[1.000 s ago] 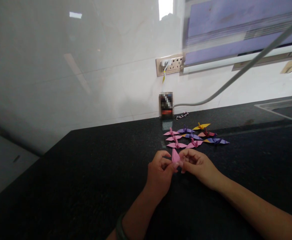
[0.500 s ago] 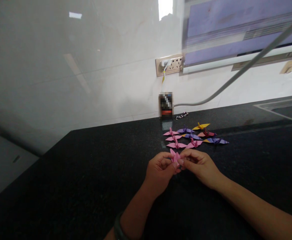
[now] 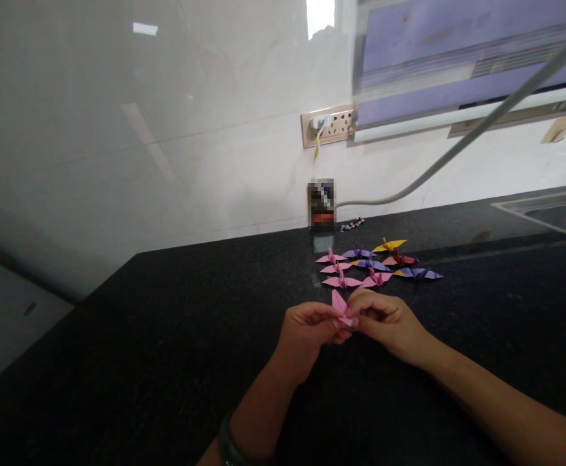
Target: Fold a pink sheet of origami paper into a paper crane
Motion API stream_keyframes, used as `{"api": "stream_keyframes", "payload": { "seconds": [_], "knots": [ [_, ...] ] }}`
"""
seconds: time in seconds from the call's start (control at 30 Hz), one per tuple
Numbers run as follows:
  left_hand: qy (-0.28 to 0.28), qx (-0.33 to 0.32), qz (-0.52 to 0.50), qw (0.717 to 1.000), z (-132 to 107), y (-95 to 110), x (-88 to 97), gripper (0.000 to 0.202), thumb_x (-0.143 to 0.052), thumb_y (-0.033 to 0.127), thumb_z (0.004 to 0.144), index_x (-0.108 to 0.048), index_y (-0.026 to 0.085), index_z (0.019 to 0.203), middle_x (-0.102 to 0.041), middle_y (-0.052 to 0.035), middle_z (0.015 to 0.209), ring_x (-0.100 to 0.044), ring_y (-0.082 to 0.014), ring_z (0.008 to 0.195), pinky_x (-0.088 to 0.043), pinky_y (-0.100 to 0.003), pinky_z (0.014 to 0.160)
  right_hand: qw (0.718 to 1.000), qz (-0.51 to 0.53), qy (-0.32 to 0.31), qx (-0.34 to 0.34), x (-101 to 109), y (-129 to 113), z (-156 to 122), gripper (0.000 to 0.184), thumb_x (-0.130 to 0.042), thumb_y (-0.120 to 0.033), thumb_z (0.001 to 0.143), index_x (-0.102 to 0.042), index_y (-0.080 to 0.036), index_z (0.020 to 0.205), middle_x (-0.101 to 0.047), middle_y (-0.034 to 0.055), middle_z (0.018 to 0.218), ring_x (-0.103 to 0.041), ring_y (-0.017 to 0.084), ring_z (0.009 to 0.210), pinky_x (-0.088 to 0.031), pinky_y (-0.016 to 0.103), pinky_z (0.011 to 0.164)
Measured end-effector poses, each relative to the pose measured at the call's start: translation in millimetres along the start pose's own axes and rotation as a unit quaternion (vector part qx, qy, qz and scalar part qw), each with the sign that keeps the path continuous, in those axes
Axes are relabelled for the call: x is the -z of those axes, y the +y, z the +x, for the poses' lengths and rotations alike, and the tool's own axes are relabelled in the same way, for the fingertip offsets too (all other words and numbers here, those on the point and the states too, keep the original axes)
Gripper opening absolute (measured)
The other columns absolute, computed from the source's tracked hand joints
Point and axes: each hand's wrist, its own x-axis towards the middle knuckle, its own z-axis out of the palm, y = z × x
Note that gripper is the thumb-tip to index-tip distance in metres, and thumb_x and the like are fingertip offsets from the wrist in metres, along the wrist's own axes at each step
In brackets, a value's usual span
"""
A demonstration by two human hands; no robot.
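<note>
A small folded pink paper piece (image 3: 341,307) is pinched between both of my hands just above the black counter (image 3: 166,349). My left hand (image 3: 306,333) grips its left side with thumb and fingers closed. My right hand (image 3: 387,320) pinches its right side, fingers curled. Beyond my hands lie several finished paper cranes (image 3: 374,264) in pink, purple, yellow and red, set in rows on the counter.
A small dark box (image 3: 321,206) stands against the white tiled wall, under a socket strip (image 3: 328,126) with a plug in it. A grey cable (image 3: 457,145) runs across the wall. A beaded item (image 3: 352,225) lies near the box. A sink edge (image 3: 544,210) shows at right.
Both hands have worked the pink paper between the fingertips; its point now tilts up to the left, and my left forearm has shifted slightly left.
</note>
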Motion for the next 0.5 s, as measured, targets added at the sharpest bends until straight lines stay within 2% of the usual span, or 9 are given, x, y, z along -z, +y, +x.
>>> {"api": "stream_keyframes", "payload": {
  "seconds": [0.13, 0.23, 0.3, 0.4, 0.5],
  "knots": [
    [-0.007, 0.029, -0.002, 1.0, 0.2, 2.1, 0.6, 0.016, -0.062, 0.023, 0.065, -0.061, 0.009, 0.073, -0.064, -0.0048, 0.061, -0.059, -0.0128, 0.053, -0.048, -0.025, 0.053, 0.999, -0.032, -0.002, 0.031, 1.3, -0.4, 0.3, 0.007, -0.055, -0.016, 0.07, -0.06, -0.019, 0.074, -0.055, 0.0033, 0.078, -0.052, 0.014, 0.072, -0.041, 0.026, 0.062],
    [-0.002, 0.022, 0.028, 0.999, 1.1, 2.8, -0.4, 0.018, -0.064, 0.025, 0.063, -0.059, 0.009, 0.07, -0.062, -0.0032, 0.057, -0.056, -0.0098, 0.049, -0.045, -0.022, 0.05, 0.998, -0.046, -0.008, 0.037, 1.9, 0.5, 0.6, 0.007, -0.054, -0.016, 0.07, -0.061, -0.018, 0.072, -0.055, 0.003, 0.076, -0.052, 0.014, 0.071, -0.04, 0.026, 0.062],
    [-0.001, 0.005, 0.052, 0.999, 2.5, 1.6, -0.9, 0.018, -0.067, 0.021, 0.06, -0.058, 0.009, 0.07, -0.061, -0.0017, 0.056, -0.054, -0.0076, 0.048, -0.043, -0.019, 0.05, 0.999, -0.036, -0.008, 0.015, 1.8, 1.9, 1.0, 0.008, -0.053, -0.018, 0.073, -0.06, -0.018, 0.073, -0.054, 0.0023, 0.074, -0.052, 0.013, 0.069, -0.041, 0.025, 0.062],
    [0.008, -0.023, 0.072, 0.997, 4.8, -1.5, -0.1, 0.017, -0.067, 0.018, 0.059, -0.056, 0.011, 0.071, -0.059, 0.0003, 0.056, -0.053, -0.0069, 0.049, -0.042, -0.018, 0.051, 0.998, 0.015, 0.014, -0.051, -0.1, 4.1, 2.0, 0.015, -0.048, -0.025, 0.078, -0.057, -0.018, 0.088, -0.053, 0.0007, 0.071, -0.052, 0.011, 0.063, -0.042, 0.025, 0.059],
    [0.003, -0.045, 0.08, 0.996, 5.9, -4.2, 2.0, 0.02, -0.065, 0.02, 0.062, -0.051, 0.014, 0.074, -0.059, 0.0015, 0.058, -0.054, -0.0088, 0.052, -0.041, -0.02, 0.053, 0.993, 0.044, 0.006, -0.106, -3.3, 4.6, 3.5, 0.022, -0.052, -0.031, 0.076, -0.053, -0.017, 0.093, -0.053, 0.0001, 0.069, -0.05, 0.009, 0.056, -0.041, 0.022, 0.052]
  ]
}}
